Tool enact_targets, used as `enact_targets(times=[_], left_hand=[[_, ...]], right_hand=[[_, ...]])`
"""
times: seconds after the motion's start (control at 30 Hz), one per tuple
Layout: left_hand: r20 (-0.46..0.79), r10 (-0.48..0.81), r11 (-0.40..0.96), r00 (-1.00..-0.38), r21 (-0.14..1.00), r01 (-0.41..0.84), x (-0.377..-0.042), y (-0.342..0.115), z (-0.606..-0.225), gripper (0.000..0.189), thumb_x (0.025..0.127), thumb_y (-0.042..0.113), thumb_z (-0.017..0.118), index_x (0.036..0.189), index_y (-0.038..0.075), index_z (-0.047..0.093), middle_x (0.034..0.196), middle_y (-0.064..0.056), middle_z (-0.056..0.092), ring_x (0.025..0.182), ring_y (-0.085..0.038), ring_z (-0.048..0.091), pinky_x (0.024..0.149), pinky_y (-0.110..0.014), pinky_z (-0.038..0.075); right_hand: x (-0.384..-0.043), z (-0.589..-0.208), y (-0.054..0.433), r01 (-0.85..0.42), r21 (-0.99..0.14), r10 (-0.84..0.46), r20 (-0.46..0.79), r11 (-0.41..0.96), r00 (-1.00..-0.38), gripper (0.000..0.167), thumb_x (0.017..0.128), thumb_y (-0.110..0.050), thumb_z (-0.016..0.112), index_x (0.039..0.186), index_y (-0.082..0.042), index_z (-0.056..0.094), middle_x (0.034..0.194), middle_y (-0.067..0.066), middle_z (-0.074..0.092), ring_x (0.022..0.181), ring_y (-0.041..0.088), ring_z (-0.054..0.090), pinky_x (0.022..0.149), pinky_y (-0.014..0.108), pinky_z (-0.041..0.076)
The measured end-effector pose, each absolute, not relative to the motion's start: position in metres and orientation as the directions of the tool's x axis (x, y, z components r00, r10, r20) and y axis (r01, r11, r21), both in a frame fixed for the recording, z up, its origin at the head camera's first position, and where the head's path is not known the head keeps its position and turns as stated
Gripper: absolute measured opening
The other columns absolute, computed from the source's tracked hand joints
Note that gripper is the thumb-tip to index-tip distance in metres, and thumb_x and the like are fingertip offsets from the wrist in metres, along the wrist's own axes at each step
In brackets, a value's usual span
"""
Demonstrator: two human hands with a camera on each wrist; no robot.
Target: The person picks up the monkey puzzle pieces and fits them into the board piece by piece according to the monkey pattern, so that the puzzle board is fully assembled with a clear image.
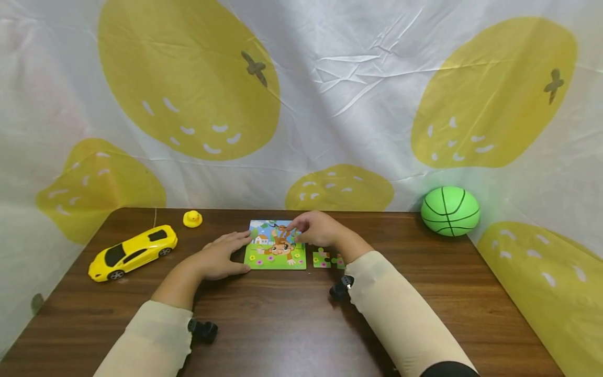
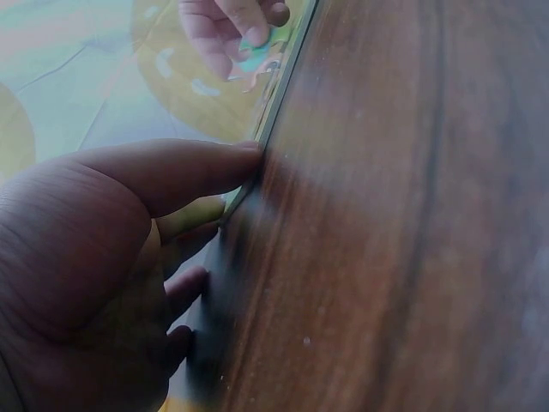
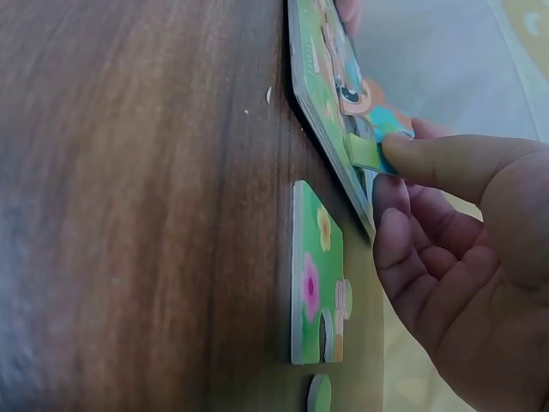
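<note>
A square jigsaw puzzle with a cartoon monkey on grass lies on the table. My left hand is at its left side, fingers extended along the edge and thumb tip at the near left corner. In the left wrist view the thumb touches the puzzle's thin edge. Over the puzzle's right side, my right hand pinches a blue, green and brown puzzle piece between thumb and fingers. The piece is tilted above the puzzle in the right wrist view. Another puzzle piece, green with flowers, lies beside the puzzle.
One more green piece lies partly behind the right wrist. To the left are a yellow toy car and a yellow rubber duck. A green ball sits at the back right corner, by the fruit-patterned cloth.
</note>
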State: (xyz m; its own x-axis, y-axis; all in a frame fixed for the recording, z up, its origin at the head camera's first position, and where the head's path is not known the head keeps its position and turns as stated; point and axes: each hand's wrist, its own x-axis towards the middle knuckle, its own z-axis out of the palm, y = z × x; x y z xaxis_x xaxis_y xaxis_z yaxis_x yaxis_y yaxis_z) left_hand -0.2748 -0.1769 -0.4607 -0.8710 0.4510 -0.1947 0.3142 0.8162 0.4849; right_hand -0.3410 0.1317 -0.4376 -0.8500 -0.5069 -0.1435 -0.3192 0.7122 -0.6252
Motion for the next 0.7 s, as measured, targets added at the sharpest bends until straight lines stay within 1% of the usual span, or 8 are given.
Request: enact_targets(times=[0.07,0.17,0.37,0.53,0.63,0.7], left_hand=[[-0.192,0.451,0.816,-0.872,0.485,0.315,-0.2749,-0.1770,-0.4609,0.085,0.099,0.048,0.073,0.169,0.016,0.036,0.180,-0.005,0.024,0.167,-0.043,0.015,0.126,-0.079,0.016],[-0.188,0.451,0.815,-0.873,0.485,0.316,-0.2750,-0.1772,-0.4612,0.085,0.098,0.047,0.073,0.168,0.016,0.037,0.180,-0.005,0.025,0.167,-0.043,0.016,0.126,-0.079,0.016],[-0.185,0.453,0.816,-0.872,0.481,0.321,-0.2752,-0.1772,-0.4611,0.084,0.098,0.046,0.073,0.168,0.015,0.038,0.180,-0.006,0.025,0.167,-0.044,0.016,0.126,-0.079,0.017],[-0.185,0.456,0.814,-0.871,0.483,0.323,-0.2753,-0.1773,-0.4613,0.084,0.099,0.047,0.073,0.168,0.015,0.037,0.180,-0.006,0.025,0.167,-0.044,0.016,0.126,-0.079,0.017],[-0.185,0.456,0.814,-0.870,0.483,0.324,-0.2753,-0.1773,-0.4617,0.084,0.099,0.047,0.073,0.168,0.016,0.037,0.180,-0.006,0.025,0.167,-0.044,0.016,0.126,-0.079,0.017],[-0.186,0.456,0.814,-0.870,0.483,0.323,-0.2753,-0.1773,-0.4619,0.084,0.099,0.047,0.073,0.168,0.016,0.037,0.180,-0.006,0.025,0.167,-0.044,0.016,0.126,-0.079,0.017]], right_hand=[[-0.3407,-0.4368,0.1303,-0.325,-0.612,-0.506,-0.144,0.721,-0.850,0.027,0.097,-0.018,0.080,0.124,-0.025,0.080,0.113,-0.002,0.071,0.103,0.016,0.064,0.090,0.036,0.056],[-0.3402,-0.4361,0.1284,-0.330,-0.595,-0.504,-0.149,0.733,-0.851,0.027,0.096,-0.018,0.081,0.123,-0.025,0.080,0.114,-0.001,0.071,0.106,0.017,0.065,0.092,0.038,0.056],[-0.3404,-0.4366,0.1245,-0.351,-0.572,-0.515,-0.150,0.741,-0.844,0.025,0.096,-0.016,0.081,0.120,-0.023,0.081,0.112,0.000,0.074,0.101,0.017,0.064,0.089,0.038,0.056],[-0.3405,-0.4376,0.1223,-0.332,-0.575,-0.509,-0.176,0.748,-0.843,0.023,0.097,-0.016,0.080,0.120,-0.021,0.081,0.108,-0.001,0.074,0.098,0.017,0.063,0.086,0.036,0.055],[-0.3404,-0.4382,0.1221,-0.323,-0.575,-0.503,-0.184,0.752,-0.844,0.023,0.097,-0.017,0.080,0.120,-0.021,0.081,0.109,-0.001,0.074,0.099,0.018,0.063,0.087,0.037,0.055],[-0.3399,-0.4381,0.1218,-0.330,-0.573,-0.510,-0.184,0.750,-0.840,0.024,0.098,-0.016,0.079,0.121,-0.021,0.081,0.114,-0.002,0.075,0.104,0.018,0.064,0.090,0.038,0.056]])
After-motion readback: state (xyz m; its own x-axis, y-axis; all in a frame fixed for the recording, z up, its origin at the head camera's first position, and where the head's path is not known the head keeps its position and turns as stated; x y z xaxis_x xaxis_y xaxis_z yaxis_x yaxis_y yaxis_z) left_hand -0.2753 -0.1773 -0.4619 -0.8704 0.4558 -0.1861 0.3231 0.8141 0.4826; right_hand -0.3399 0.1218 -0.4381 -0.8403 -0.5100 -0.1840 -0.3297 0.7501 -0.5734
